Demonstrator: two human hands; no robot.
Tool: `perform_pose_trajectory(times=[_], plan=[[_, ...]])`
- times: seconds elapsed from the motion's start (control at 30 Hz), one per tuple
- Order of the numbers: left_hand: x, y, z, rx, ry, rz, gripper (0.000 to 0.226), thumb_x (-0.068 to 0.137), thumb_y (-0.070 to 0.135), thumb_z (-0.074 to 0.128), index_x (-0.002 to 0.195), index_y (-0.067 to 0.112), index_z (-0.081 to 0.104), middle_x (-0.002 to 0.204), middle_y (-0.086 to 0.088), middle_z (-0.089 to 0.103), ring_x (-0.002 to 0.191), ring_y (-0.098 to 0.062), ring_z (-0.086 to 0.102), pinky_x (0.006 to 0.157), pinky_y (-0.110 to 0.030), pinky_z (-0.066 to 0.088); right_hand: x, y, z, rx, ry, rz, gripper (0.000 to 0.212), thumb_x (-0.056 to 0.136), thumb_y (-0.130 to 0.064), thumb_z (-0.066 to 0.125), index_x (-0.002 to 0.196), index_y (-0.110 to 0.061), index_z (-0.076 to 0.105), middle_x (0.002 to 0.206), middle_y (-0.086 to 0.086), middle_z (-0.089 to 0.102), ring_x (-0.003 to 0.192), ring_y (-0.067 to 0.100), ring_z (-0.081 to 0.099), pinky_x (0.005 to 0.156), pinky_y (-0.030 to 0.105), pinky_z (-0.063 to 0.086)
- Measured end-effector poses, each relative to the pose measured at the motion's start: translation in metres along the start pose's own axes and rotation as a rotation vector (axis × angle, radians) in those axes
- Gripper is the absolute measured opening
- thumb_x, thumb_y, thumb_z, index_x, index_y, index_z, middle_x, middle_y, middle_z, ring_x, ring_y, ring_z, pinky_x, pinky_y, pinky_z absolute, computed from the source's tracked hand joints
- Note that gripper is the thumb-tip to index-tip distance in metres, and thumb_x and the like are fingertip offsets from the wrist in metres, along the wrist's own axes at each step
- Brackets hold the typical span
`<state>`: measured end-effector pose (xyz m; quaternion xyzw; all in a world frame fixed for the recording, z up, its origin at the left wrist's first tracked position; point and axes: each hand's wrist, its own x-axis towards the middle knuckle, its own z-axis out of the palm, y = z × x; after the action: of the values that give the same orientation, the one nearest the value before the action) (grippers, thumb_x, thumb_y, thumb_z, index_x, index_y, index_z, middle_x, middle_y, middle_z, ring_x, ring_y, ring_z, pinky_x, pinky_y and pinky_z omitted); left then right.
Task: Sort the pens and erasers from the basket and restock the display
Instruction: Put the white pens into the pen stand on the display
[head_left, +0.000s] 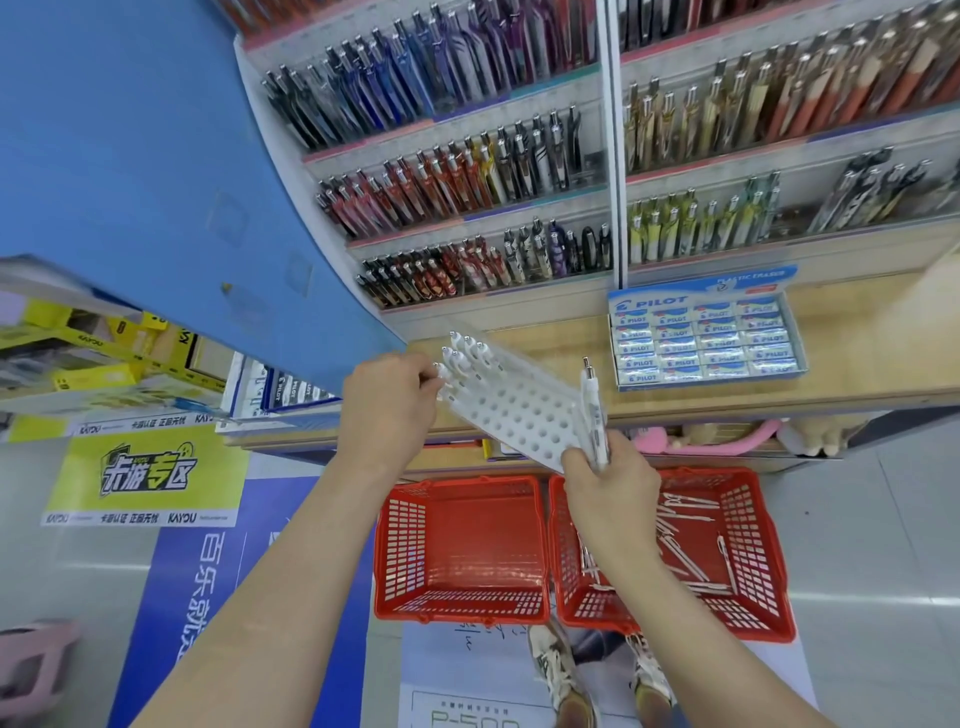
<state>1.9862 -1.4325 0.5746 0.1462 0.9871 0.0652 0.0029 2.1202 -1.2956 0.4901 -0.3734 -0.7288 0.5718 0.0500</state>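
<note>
Over the counter (857, 353), your right hand (608, 488) gripped the near end of a tilted white pen rack (514, 410) along with a few white pens (592, 400). Your left hand (387, 410) pinched a rack pen (441, 371) at its far corner. Loose pens (685, 556) lay in the right-hand red basket (753, 545) on the floor. A Pilot eraser box (706, 338) sat on the counter.
</note>
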Motion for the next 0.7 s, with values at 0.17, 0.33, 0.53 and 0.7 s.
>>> perform_pose_trajectory(times=[0.17, 0.33, 0.53, 0.7], plan=[[0.008, 0.001, 0.006, 0.064, 0.016, -0.035, 0.013, 0.084, 0.017, 0.064, 0.080, 0.010, 0.074, 0.086, -0.010, 0.063, 0.087, -0.029, 0.055, 0.068, -0.034, 0.042, -0.002, -0.001, 0.001, 0.034, 0.025, 0.007, 0.008, 0.083, -0.015, 0.054, 0.078, -0.009, 0.056, 0.062, 0.007, 0.058, 0.055, 0.021, 0.053, 0.049, 0.028, 0.040], [0.015, 0.003, 0.007, 0.035, 0.014, -0.199, 0.014, 0.079, 0.020, 0.064, 0.075, 0.012, 0.075, 0.085, -0.006, 0.067, 0.080, -0.027, 0.060, 0.066, -0.035, 0.051, 0.001, -0.002, 0.004, 0.044, 0.043, -0.007, 0.009, 0.085, -0.013, 0.052, 0.090, -0.009, 0.058, 0.063, 0.002, 0.056, 0.057, 0.021, 0.052, 0.051, 0.026, 0.039], [0.018, 0.007, 0.001, -0.091, -0.034, -0.247, 0.008, 0.079, 0.024, 0.068, 0.076, 0.021, 0.074, 0.080, 0.004, 0.070, 0.072, -0.019, 0.061, 0.063, -0.027, 0.047, 0.011, -0.005, 0.003, 0.115, 0.023, -0.011, 0.011, 0.090, -0.020, 0.053, 0.087, -0.010, 0.057, 0.065, -0.003, 0.056, 0.059, 0.016, 0.050, 0.054, 0.022, 0.038], [0.015, 0.007, 0.003, -0.183, 0.021, -0.220, 0.012, 0.082, 0.024, 0.066, 0.091, 0.019, 0.074, 0.095, 0.001, 0.066, 0.085, -0.018, 0.061, 0.070, -0.026, 0.043, 0.023, -0.008, 0.004, 0.170, -0.027, -0.040, 0.021, 0.094, -0.034, 0.053, 0.096, -0.014, 0.061, 0.077, -0.005, 0.061, 0.073, 0.012, 0.056, 0.065, 0.030, 0.043]])
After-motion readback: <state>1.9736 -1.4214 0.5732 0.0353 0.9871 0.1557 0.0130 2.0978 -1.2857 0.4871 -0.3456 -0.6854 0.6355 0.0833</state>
